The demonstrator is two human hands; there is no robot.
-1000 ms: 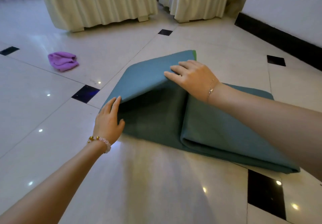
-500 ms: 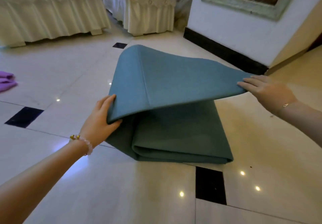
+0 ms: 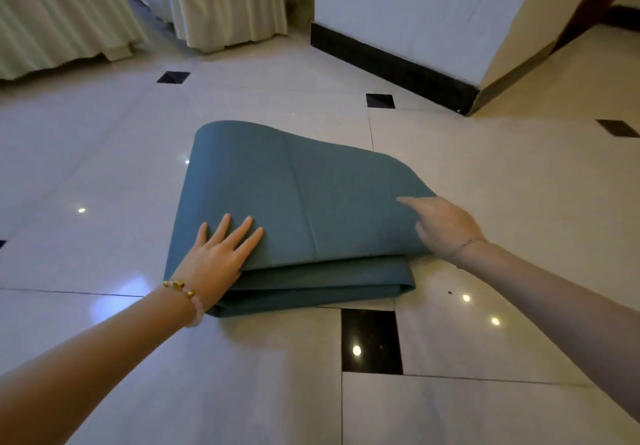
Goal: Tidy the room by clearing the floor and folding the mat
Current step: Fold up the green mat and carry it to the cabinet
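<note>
Single head-worn wide-angle view looks forward and down, close above left hand [image 3: 214, 257] and right hand [image 3: 446, 226]; mat [image 3: 311, 195] between them, wall [image 3: 398, 11] beyond right hand.

Fingers [image 3: 408, 202] of the right hand [image 3: 441, 226] blur against the mat [image 3: 294, 195].
</note>
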